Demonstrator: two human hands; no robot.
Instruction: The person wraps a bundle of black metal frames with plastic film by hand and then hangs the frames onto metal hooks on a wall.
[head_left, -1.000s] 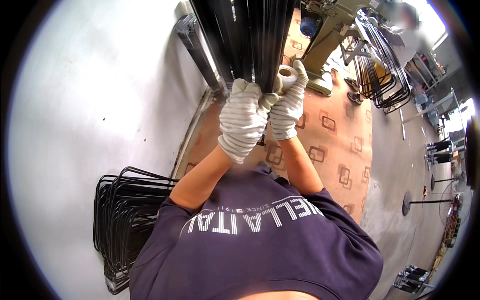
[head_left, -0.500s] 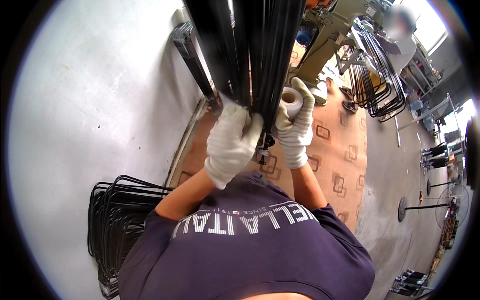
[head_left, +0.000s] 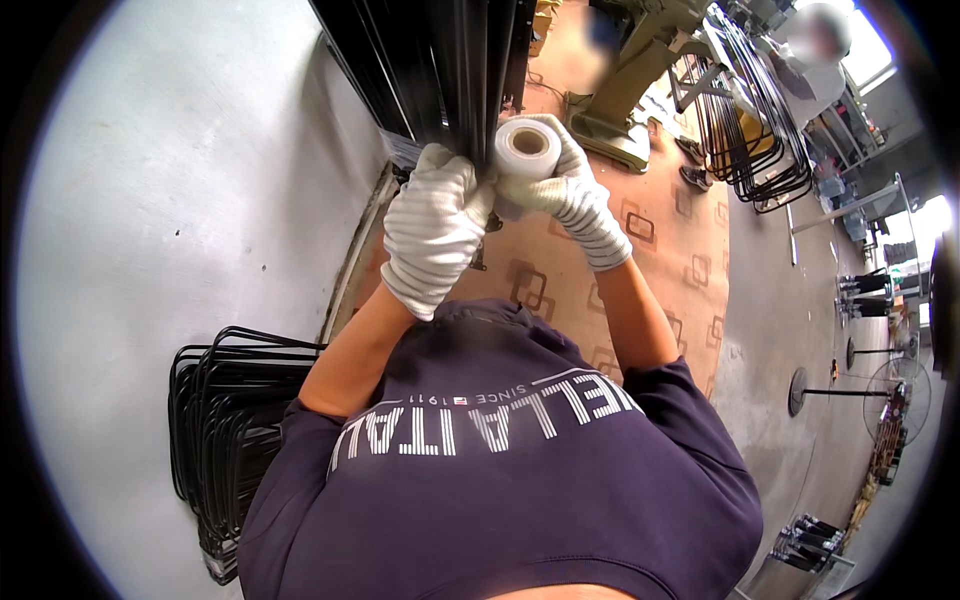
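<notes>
A bundle of long black metal tubes (head_left: 440, 70) rises in front of me, its lower end between my hands. My left hand (head_left: 435, 235), in a white knitted glove, is closed round the left side of that lower end. In my right hand (head_left: 580, 190), gloved alike, is a roll of clear plastic film (head_left: 527, 148); the fingers curl round its far right side and the thumb lies below. The roll's open cardboard core shows, and its left side is against the tubes. My gloves hide the very ends of the tubes.
A pale wall (head_left: 180, 170) runs along my left, with black bent tube frames (head_left: 235, 430) leaning by it. A patterned orange mat (head_left: 640, 230) covers the floor. Ahead right stand a green machine (head_left: 625, 115), more black frames (head_left: 755, 150) and another person (head_left: 810, 85).
My right hand has brought the film roll leftward and closer in against the tubes, turning its core more into view. My left hand and the tubes have also shifted left.
</notes>
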